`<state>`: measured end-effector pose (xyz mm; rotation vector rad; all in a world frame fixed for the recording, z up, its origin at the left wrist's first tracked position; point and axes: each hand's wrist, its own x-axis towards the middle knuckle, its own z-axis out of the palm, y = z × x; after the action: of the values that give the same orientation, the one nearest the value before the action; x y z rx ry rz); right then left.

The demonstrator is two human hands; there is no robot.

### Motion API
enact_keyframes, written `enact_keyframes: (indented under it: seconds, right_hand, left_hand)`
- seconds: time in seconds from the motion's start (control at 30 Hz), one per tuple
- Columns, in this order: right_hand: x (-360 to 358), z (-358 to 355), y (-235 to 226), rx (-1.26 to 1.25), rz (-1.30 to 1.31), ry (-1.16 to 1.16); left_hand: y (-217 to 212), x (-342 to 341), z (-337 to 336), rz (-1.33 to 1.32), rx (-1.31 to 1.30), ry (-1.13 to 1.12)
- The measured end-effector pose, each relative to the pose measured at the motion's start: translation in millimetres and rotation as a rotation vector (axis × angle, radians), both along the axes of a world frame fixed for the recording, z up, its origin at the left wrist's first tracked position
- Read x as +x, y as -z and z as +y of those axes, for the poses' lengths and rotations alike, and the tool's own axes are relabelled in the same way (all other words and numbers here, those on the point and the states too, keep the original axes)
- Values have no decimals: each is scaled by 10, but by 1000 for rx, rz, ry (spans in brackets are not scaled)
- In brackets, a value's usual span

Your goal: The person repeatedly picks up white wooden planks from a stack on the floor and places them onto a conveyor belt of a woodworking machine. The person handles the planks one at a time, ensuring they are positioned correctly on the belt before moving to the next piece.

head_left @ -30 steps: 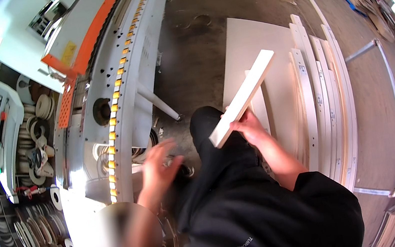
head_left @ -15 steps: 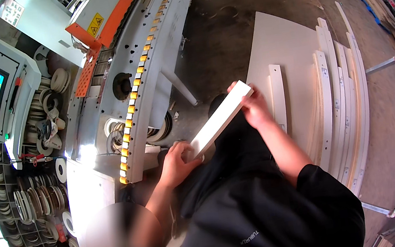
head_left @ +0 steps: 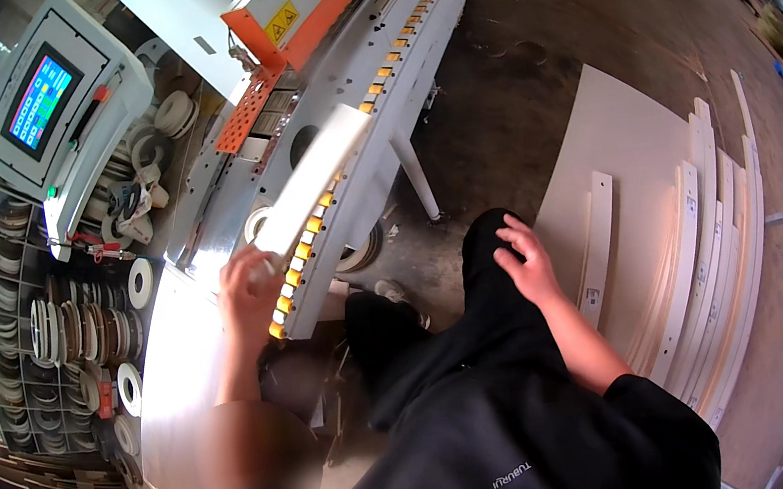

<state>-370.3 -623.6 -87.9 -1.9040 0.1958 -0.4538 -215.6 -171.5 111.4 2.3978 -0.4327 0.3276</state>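
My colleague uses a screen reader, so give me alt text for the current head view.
A left hand holds one end of a white strip at the yellow rollers of a machine, while the empty right hand is near a knee. More strips lie on a pale panel to the right.

The white strip (head_left: 318, 183) looks smooth and coated, with a soft sheen on its face. The machine's rail (head_left: 395, 94) is painted metal by its look, smooth and pale grey, and its small yellow rollers (head_left: 315, 224) seem to be plastic. The orange guard (head_left: 245, 113) appears to be perforated metal sheet under paint. From here the bench (head_left: 175, 375) throws back a hard glare, slick and glossy. The control screen (head_left: 41, 102) has a glassy shine, its grey housing (head_left: 102, 75) a smooth one. The stacked boards (head_left: 681, 269) show matt white faces and wood-coloured edges. The floor (head_left: 511, 98) looks rough and scuffed; the black shirt (head_left: 537, 424) is soft, matt cloth
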Motion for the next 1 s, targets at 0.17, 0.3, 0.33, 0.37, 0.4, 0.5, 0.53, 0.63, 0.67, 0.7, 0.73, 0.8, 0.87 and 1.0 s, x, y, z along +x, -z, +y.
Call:
enact_keyframes:
  seconds: [0.17,0.3,0.33,0.37,0.4,0.5,0.53,0.63,0.67,0.7,0.73,0.8,0.87,1.0]
  right_hand:
    - [11,213,-52,-319,-68,-91]
    - [1,163,-45,-350,-52,-95]
    - [-15,152,-32,-362,-45,-99]
    - [-13,140,-17,-372,-38,-104]
    - [-24,129,-34,-368,-36,-93]
    - [24,130,-12,-457,-19,-106]
    - [42,138,-2,-460,5,-100]
    - [97,178,3,-478,50,-87]
    - [110,189,-3,-489,50,-84]
    - [117,194,-3,-499,54,-73]
    - [129,191,-1,-478,58,-68]
    - [140,179,3,-436,69,-52]
    - [155,175,11,-436,71,-50]
    - [117,134,-35,-358,25,-50]
  left_hand:
    - [341,791,726,-115,297,-164]
    - [675,1102,1049,-190,403,-218]
    - [691,1152,1046,-273,454,-227]
    - [700,1213,1044,-261,471,-245]
    - [642,1232,935,-240,484,-260]
    - [582,1368,922,-259,545,-297]
    - [573,1430,933,-248,543,-309]
    - [611,1607,1088,-273,562,-337]
    - [640,1646,1148,-272,562,-352]
    - [635,1680,1155,-271,562,-359]
    - [641,1697,1158,-259,561,-373]
    - [682,1706,1114,-236,559,-398]
    - [710,1684,1069,-215,570,-436]
    - [759,1626,1077,-251,543,-413]
